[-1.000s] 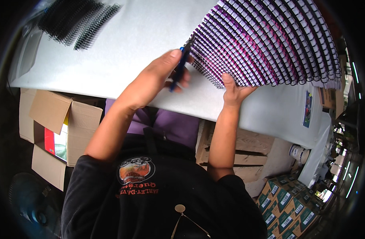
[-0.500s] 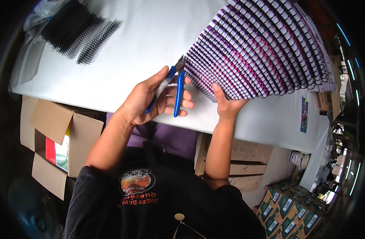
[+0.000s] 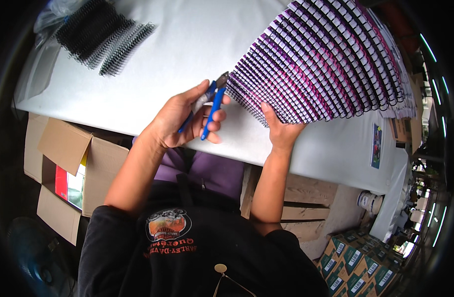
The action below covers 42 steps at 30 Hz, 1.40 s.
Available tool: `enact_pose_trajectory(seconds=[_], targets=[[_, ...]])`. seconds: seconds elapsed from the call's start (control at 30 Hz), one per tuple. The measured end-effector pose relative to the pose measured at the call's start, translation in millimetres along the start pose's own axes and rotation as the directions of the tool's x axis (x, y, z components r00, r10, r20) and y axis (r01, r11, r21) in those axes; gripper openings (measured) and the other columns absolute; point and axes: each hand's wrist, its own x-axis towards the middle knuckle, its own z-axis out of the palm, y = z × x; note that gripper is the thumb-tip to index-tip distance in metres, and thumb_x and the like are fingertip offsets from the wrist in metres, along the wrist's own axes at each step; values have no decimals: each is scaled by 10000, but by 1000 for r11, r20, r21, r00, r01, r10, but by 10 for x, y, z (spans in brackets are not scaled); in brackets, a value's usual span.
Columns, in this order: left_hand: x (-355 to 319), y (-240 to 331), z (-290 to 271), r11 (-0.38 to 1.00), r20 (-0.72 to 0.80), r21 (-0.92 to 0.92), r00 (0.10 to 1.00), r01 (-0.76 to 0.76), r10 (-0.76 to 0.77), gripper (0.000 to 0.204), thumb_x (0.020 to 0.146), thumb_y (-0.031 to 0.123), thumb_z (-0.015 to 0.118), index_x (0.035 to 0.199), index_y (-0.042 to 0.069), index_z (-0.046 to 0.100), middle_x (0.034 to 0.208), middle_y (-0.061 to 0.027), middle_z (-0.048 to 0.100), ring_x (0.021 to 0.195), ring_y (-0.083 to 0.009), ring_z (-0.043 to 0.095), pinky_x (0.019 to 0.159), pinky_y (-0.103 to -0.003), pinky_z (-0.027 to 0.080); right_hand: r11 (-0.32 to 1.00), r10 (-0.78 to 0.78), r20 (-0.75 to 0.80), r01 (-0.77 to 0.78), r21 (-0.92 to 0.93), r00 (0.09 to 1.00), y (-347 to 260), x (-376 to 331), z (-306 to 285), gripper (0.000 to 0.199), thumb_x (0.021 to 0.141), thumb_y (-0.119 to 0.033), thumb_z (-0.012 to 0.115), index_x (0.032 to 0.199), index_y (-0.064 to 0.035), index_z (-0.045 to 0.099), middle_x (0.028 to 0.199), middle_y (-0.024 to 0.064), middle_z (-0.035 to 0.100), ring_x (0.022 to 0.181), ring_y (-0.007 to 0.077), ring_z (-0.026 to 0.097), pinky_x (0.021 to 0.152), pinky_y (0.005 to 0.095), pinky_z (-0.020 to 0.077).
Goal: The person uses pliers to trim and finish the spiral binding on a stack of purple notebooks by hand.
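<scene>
My left hand (image 3: 180, 111) is closed round a pair of blue-handled wire cutters (image 3: 213, 110). The jaws point away from me and meet the left corner of a fanned stack of spiral-bound notebooks (image 3: 306, 64). These have black wire coils along white, purple and pink edges. At the stack's near edge, my right hand (image 3: 282, 129) grips with its thumb on the coils; the other fingers are hidden behind the notebooks. Whether a wire end sits between the jaws is too small to make out.
Loose black wire coils (image 3: 95, 37) lie at the far left of the white-covered table (image 3: 187, 39), beside clear plastic. A small printed card (image 3: 376, 146) is at the right. Below the table stand an open cardboard box (image 3: 105, 173), a white bucket (image 3: 369, 202) and stacked green-brown boxes (image 3: 355, 262).
My left fingers have squeezed the cutters' handles closer together, and the tips have shifted slightly left. My right hand stays on the notebooks, almost in the same place.
</scene>
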Motion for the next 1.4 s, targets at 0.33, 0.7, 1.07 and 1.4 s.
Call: enact_pose_trajectory(seconds=[0.33, 0.7, 1.07, 1.4], targets=[[-37, -5, 93, 999, -63, -15, 997, 48, -48, 555, 965, 463, 277, 1147, -12, 501, 839, -151, 598, 742, -270, 644, 663, -402, 552, 995, -83, 7, 83, -60, 997, -109, 58, 11, 985, 620, -157, 845, 1324, 63, 193, 1271, 211, 381, 1154, 295, 427, 1015, 430, 315], [-26, -41, 282, 999, -173, 32, 985, 18, -12, 528, 966, 460, 278, 1086, 1, 512, 717, -87, 539, 617, -193, 590, 536, -342, 549, 992, -64, 4, 64, -111, 998, -71, 21, -10, 1006, 611, -179, 857, 1316, 73, 185, 1276, 218, 358, 1167, 297, 405, 1012, 432, 309], [2, -124, 81, 891, -219, 455, 968, -9, 122, 557, 965, 485, 278, 1151, 5, 491, 909, -143, 611, 800, -267, 611, 739, -419, 491, 997, 69, 80, -71, 23, 994, -55, -23, -17, 988, 585, -151, 855, 1312, 72, 223, 1244, 212, 379, 1154, 292, 402, 1017, 413, 293], [-29, -96, 89, 999, -72, 47, 997, 8, -5, 569, 970, 471, 230, 1143, 9, 514, 842, -118, 584, 774, -233, 629, 638, -374, 543, 995, -96, 40, 97, -31, 995, -47, 21, -23, 654, 648, -14, 770, 1201, 78, 433, 1128, 157, 543, 993, 233, 563, 905, 342, 447]])
